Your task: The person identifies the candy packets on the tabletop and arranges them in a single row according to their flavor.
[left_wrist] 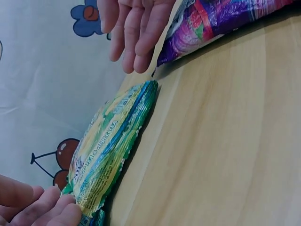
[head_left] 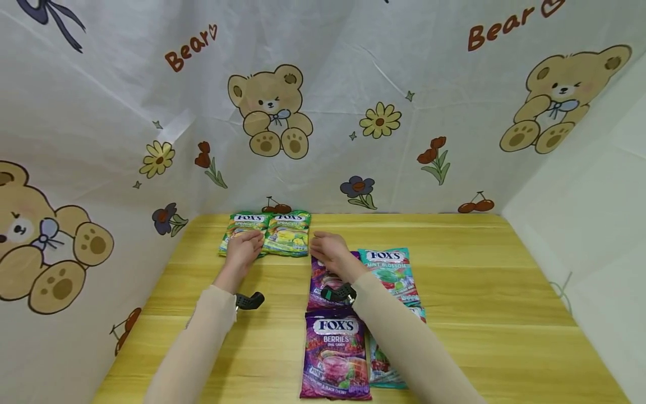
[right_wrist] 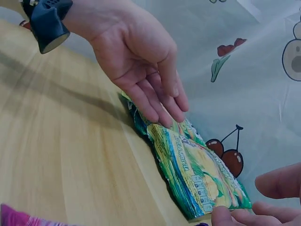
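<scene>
Two green FOX'S candy bags lie side by side at the table's back left. My left hand, fingers relaxed, is over the left green bag, its fingertips at the seam with the right green bag. At that right bag's outer edge is my right hand, fingers loosely extended, above the top of a purple berries bag. In the right wrist view the left hand faces palm inward over the green packs. Neither hand grips anything.
A second purple bag lies nearer the front. Beside the purple column is a teal mint bag, and another teal bag is partly hidden under the right sleeve. A bear-print cloth stands behind the wooden table.
</scene>
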The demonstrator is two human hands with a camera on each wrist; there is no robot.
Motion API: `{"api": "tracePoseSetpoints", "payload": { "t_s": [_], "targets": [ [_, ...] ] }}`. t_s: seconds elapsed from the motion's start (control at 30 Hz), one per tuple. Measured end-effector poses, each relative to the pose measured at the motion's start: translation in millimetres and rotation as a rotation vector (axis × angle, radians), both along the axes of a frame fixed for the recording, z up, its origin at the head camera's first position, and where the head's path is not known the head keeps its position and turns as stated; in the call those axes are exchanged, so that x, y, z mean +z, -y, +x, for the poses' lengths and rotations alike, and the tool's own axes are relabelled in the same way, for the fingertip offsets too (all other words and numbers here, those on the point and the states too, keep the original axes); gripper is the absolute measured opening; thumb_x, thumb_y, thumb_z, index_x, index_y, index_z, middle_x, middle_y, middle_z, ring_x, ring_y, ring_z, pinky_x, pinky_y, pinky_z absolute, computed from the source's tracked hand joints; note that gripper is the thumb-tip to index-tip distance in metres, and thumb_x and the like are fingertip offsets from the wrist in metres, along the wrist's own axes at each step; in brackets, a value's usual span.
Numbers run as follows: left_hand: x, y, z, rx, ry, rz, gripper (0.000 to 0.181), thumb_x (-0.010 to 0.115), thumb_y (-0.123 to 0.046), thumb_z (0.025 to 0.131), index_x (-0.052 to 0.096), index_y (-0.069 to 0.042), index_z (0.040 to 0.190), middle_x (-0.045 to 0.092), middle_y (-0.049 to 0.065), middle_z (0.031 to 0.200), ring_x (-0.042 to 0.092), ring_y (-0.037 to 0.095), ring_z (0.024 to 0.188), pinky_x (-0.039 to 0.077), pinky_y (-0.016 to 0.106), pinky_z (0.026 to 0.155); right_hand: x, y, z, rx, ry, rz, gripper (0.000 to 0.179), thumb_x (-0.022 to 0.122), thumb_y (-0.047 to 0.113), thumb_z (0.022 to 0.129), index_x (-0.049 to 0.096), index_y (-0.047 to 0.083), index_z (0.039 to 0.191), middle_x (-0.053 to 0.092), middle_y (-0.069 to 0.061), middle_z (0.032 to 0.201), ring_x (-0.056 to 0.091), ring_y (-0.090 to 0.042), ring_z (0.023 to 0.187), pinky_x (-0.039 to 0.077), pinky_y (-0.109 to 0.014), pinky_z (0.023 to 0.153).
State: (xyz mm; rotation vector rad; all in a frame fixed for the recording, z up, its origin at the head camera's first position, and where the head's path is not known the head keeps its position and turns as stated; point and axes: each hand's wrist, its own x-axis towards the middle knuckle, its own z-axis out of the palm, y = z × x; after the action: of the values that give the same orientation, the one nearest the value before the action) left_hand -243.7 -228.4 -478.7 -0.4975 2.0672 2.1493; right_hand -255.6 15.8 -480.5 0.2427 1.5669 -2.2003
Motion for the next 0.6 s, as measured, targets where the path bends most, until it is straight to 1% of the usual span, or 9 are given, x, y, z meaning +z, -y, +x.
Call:
{"api": "tracePoseSetpoints", "payload": {
  "t_s": [0.2, 0.33, 0.47, 0.6],
  "targets": [
    [0.6, -7.0, 13.7, 0.031, 0.018, 0.056, 0.046, 0.041, -0.009, 0.112, 0.04, -0.002, 0.157, 0.041, 0.016, 0.163, 0.042, 0.029, 0.149, 0.036, 0.039, 0.124, 4.3, -19, 15.4, 0.072, -0.027, -0.02, 0.055, 0.049, 0.002, 0.107, 0.032, -0.003, 0.159, 0.033, -0.027, 0.163, 0.036, -0.041, 0.15, 0.039, -0.045, 0.122],
    [-1.3, -14.9, 23.1, 0.031, 0.017, 0.089, 0.046, 0.04, -0.008, 0.111, 0.039, -0.002, 0.157, 0.042, 0.017, 0.162, 0.043, 0.029, 0.149, 0.035, 0.039, 0.124, 5.9, -33, 27.1, 0.112, -0.049, -0.004, 0.054, 0.049, 0.001, 0.107, 0.033, -0.004, 0.158, 0.034, -0.026, 0.163, 0.039, -0.041, 0.148, 0.04, -0.044, 0.121],
    [-6.7, -24.1, 33.5, -0.006, 0.013, 0.101, 0.045, 0.042, -0.009, 0.111, 0.041, 0.001, 0.156, 0.043, 0.02, 0.161, 0.044, 0.033, 0.148, 0.037, 0.042, 0.123, 3.1, -49, 36.8, 0.153, -0.056, 0.031, 0.052, 0.049, 0.003, 0.107, 0.035, -0.005, 0.157, 0.037, -0.026, 0.161, 0.042, -0.041, 0.146, 0.045, -0.039, 0.117],
    [-14.1, -32.3, 45.9, -0.06, 0.018, 0.087, 0.045, 0.043, -0.011, 0.111, 0.043, 0.003, 0.154, 0.044, 0.023, 0.159, 0.047, 0.037, 0.145, 0.04, 0.047, 0.121, 0.5, -65, 46.3, 0.219, -0.093, 0.065, 0.051, 0.049, 0.006, 0.108, 0.036, -0.006, 0.156, 0.039, -0.027, 0.16, 0.044, -0.04, 0.146, 0.048, -0.038, 0.114]
  ]
}}
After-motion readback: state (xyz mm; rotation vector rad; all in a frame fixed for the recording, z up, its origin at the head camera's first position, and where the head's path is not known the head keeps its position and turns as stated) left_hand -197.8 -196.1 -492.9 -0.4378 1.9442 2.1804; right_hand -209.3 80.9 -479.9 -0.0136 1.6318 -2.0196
